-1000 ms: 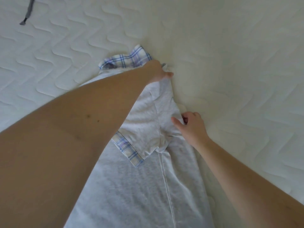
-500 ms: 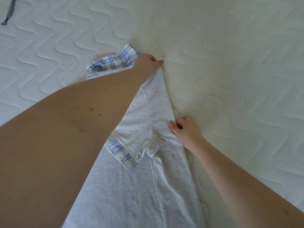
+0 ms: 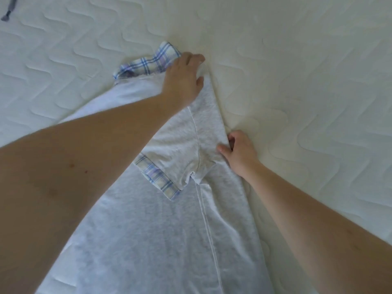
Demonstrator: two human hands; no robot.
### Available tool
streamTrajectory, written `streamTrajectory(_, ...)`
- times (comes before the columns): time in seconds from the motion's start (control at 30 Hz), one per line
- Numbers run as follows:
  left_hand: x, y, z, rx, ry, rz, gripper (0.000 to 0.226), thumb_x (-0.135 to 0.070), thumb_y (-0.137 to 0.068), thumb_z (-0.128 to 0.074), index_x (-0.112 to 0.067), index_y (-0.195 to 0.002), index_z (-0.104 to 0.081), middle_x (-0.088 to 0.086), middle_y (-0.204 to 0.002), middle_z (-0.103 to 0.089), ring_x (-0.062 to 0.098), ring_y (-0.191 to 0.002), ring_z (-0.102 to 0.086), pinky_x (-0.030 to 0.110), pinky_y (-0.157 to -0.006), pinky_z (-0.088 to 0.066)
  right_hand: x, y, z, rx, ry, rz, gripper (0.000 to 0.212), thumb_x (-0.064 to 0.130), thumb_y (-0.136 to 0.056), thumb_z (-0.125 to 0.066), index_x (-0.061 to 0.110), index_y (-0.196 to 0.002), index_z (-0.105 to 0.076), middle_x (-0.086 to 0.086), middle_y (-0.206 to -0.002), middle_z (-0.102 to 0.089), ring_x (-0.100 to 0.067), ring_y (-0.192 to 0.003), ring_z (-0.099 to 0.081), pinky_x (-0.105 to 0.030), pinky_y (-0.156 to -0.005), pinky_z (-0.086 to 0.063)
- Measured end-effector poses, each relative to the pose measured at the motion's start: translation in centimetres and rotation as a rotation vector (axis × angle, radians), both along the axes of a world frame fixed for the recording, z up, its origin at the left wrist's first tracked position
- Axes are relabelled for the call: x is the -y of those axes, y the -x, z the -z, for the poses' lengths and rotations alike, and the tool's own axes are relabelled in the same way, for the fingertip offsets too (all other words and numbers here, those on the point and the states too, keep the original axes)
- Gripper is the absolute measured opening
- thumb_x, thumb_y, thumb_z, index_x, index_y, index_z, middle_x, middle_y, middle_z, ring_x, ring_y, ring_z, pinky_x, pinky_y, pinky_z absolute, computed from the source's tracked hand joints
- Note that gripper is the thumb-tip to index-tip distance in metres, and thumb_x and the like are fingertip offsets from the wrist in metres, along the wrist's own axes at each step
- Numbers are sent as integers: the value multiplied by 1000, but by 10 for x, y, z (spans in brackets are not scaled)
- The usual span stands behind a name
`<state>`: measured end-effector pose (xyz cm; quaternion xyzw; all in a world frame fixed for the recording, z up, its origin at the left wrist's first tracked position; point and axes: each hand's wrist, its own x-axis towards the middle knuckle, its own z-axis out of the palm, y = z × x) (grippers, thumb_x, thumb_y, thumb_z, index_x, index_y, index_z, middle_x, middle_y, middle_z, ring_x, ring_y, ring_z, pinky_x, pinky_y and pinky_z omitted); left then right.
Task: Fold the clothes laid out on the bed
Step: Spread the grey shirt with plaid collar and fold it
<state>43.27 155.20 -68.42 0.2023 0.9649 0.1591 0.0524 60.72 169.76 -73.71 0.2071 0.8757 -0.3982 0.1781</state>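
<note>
We are working a light grey shirt (image 3: 161,230) with plaid trim, lying across the middle and lower part of the frame on the quilted white bed (image 3: 307,81). Our left hand (image 3: 182,79) is resting near the plaid collar (image 3: 148,62) at upper centre, fingers fairly straight and close together, thumb apart, pressing the shoulder fold. Our right hand (image 3: 239,151), centre right, is pinching the folded side edge, fingers curled around the fabric. The sleeve with its plaid cuff (image 3: 159,179) is lying folded inward over the body. This jersey looks soft, light and limp, so we judge seams and fold edges the best places for holding.
</note>
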Motion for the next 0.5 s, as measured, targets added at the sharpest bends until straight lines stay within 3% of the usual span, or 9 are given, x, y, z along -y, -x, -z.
streamTrajectory(0.13, 23, -87, -3, -16, 79, 209, 50, -29, -100, -42, -17, -148, -37, 6, -157, -31, 25, -146, -26, 42, -114, -23, 2, 0, -4, 4, 30, 36, 17, 21, -92, -63, 16, -104, -52, -8, -100, -55, -27, -95, -54, -38, -88, -44)
streamTrajectory(0.2, 31, -136, 0, -13, 104, 234, 53, -34, -101, -34, -17, -152, -32, 5, -161, -24, 24, -149, -19, 42, -118, -18, 1, 0, -11, -1, 64, 46, 25, 15, -93, -61, 13, -116, -53, -9, -99, -57, -25, -92, -55, -40, -92, -46)
streamTrajectory(0.27, 39, -182, 7, -24, 134, 242, 56, -37, -101, -29, -16, -153, -28, 5, -161, -22, 24, -149, -18, 44, -120, -18, -3, -6, -21, -26, 63, 96, 34, 9, -93, -57, 12, -126, -52, -14, -105, -63, -27, -94, -59, -37, -91, -46)
streamTrajectory(0.37, 52, -237, 26, -48, 181, 276, 56, -39, -102, -29, -18, -154, -27, 3, -162, -20, 23, -150, -17, 45, -121, -16, -1, -41, -38, -163, -109, 143, 32, 6, -94, -49, 7, -126, -55, -18, -108, -66, -34, -104, -60, -32, -89, -39)
streamTrajectory(0.5, 73, -284, 50, -27, 280, 289, 56, -41, -104, -21, -21, -156, -19, 1, -164, -10, 22, -151, -6, 46, -122, -10, 35, -128, -50, -365, -293, -125, 40, 6, -93, -50, 4, -133, -55, -17, -125, -61, -34, -117, -56, -41, -99, -43)
